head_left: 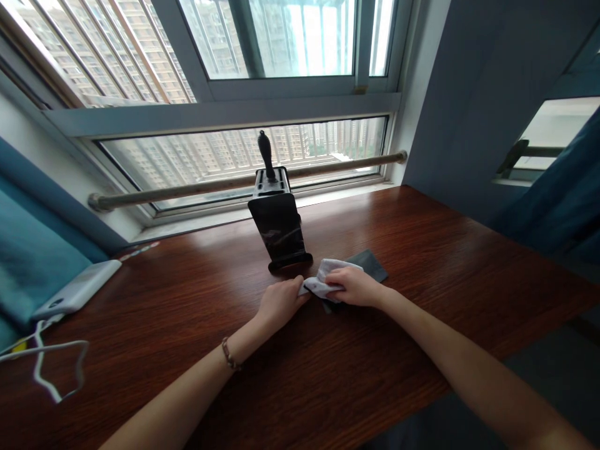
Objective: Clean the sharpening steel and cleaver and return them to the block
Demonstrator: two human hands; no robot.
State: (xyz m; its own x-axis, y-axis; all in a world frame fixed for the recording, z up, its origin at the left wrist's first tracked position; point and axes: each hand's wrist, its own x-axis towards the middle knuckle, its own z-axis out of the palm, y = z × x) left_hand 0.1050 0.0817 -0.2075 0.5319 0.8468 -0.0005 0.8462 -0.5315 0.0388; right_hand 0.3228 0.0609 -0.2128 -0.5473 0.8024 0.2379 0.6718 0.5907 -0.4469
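Observation:
My right hand (354,286) is closed on a crumpled white cloth (328,270), pressing it low over the table. At the cloth's left end, my left hand (281,305) is closed, thumb and fingers pinching the pale end of a slim object (304,289). Most of that object is hidden under the cloth and fingers, so its kind is unclear. A flat grey sheet or cloth (370,265) lies partly beneath my right hand. Just beyond my hands stands a black tablet-like panel (279,228) on a stand, tilted back.
The brown wooden table (225,262) reaches to the window. Behind the panel is a black-handled thing (266,156) on a boxy base. A white device (77,289) and a looped white cable (60,344) lie at left. A metal rail (197,189) crosses the window.

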